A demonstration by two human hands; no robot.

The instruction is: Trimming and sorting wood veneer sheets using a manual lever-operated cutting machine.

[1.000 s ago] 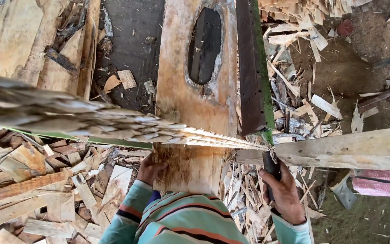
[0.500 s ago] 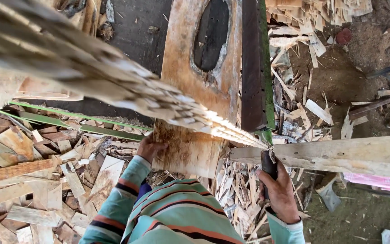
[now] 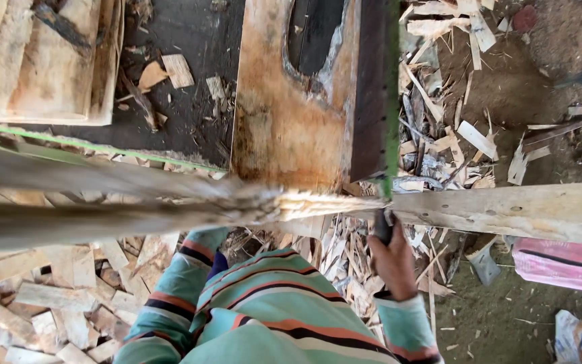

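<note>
Head view, looking straight down: the right hand [image 3: 393, 263], at about 4 o'clock from the middle of the picture, is closed in a fist around a dark handle [image 3: 382, 228] that stands up out of it. The upper end of the handle meets the near edge of a pale plank [image 3: 506, 210], which runs off toward 3 o'clock, and what sort of tool it belongs to cannot be told.

A long bundle of thin wood strips [image 3: 170, 202], blurred, crosses from 9 o'clock to the centre. Its frayed tip ends just beside the handle. The left hand is hidden: the striped sleeve [image 3: 190, 269] rises at 7 o'clock and disappears under the bundle (so whether it grips or only props the strips I cannot tell).

At 12 o'clock a wide brown board [image 3: 284, 121] with a dark hole [image 3: 314, 30] lies lengthwise, a green-edged dark strip [image 3: 391, 101] along its right side.

As for progress, I judge that a good deal of wood has already been worked. A heap of pale offcuts [image 3: 48, 296] fills 8 o'clock, and splinters [image 3: 439, 135] lie scattered at 2 o'clock and under the plank. The bundle is off the ground and the plank looks whole, so neither seems finished with. A pink cloth [image 3: 560, 263] lies at 4 o'clock, well apart from the hand.
</note>
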